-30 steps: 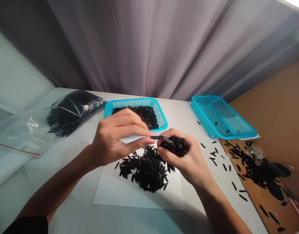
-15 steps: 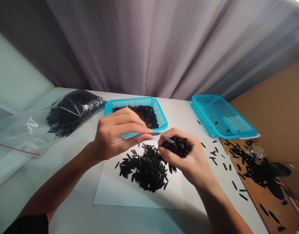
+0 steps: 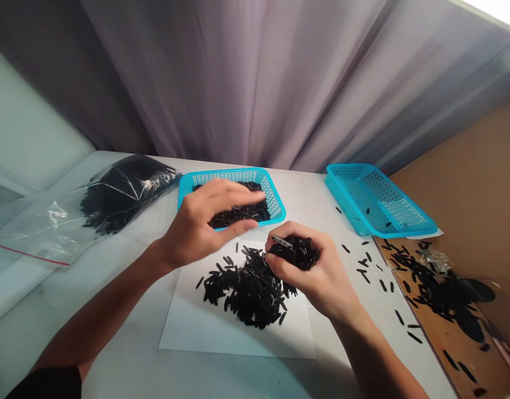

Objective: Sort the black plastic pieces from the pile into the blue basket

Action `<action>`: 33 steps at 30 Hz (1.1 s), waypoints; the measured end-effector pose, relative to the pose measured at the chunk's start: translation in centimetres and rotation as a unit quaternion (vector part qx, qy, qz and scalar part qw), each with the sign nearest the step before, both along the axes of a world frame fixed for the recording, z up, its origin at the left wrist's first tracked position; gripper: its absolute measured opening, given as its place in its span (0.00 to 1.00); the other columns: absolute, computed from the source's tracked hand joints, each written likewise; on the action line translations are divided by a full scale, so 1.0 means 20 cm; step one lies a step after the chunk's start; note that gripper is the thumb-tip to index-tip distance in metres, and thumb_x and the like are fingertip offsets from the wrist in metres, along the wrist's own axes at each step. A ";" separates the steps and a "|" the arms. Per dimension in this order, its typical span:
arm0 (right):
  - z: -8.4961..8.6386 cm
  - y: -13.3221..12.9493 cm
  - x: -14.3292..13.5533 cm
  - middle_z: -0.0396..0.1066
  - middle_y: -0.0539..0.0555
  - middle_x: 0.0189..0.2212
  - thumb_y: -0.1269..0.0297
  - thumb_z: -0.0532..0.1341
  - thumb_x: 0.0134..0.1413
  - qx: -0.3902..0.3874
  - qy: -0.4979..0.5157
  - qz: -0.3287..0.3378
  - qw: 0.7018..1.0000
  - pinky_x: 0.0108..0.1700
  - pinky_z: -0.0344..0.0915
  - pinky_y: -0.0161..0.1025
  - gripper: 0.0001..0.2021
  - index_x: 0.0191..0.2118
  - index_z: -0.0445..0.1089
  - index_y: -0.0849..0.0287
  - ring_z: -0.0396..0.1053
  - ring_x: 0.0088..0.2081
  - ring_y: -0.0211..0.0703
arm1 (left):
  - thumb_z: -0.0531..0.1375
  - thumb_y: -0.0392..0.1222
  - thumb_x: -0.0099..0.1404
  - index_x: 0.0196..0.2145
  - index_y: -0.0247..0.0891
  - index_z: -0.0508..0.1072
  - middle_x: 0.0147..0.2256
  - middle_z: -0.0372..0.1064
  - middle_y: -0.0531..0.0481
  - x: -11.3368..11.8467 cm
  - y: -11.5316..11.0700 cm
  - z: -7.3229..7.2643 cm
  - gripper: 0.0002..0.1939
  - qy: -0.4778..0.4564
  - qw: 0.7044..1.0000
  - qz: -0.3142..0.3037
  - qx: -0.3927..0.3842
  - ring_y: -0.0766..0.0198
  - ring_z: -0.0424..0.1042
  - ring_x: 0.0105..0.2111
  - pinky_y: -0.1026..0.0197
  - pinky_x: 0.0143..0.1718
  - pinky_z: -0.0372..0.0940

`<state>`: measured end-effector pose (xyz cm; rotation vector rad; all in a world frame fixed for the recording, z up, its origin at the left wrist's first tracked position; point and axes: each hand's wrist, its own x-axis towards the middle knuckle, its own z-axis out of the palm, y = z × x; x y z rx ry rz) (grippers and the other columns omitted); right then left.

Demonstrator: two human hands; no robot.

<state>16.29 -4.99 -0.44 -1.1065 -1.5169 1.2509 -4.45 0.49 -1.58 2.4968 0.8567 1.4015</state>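
My left hand (image 3: 209,221) hovers over the near edge of a blue plastic basket (image 3: 278,213), thumb and fingers spread apart with nothing between them. Inside that basket lies a mass of small black elongated pieces (image 3: 249,211). My right hand (image 3: 317,277) is curled round a handful of the same kind of black pieces (image 3: 305,252); one greyish piece (image 3: 282,241) with holes sticks up near the thumb and forefinger. Below both hands, a loose pile of black pieces (image 3: 255,296) rests on a white sheet (image 3: 197,335).
A clear plastic bag (image 3: 126,188) full of black pieces lies at the left. On the right stands a second blue basket (image 3: 363,221) with a few bits in it. Black pieces are scattered on the table and on a brown board (image 3: 438,338). A curtain (image 3: 238,83) hangs behind.
My left hand has let go of the piece it pinched; its fingers have parted and lifted over the basket. My right hand has shifted slightly left with its handful.
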 end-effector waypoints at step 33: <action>0.04 -0.04 0.04 0.70 0.45 0.23 0.73 0.66 0.50 0.076 -0.034 -0.044 0.996 0.21 0.56 0.33 0.04 0.30 0.72 0.56 0.61 0.21 0.33 | 0.68 0.39 0.68 0.36 0.43 0.79 0.31 0.81 0.54 0.02 -0.12 0.07 0.02 -0.046 0.996 -0.077 -0.020 0.62 0.77 0.33 0.56 0.38 0.74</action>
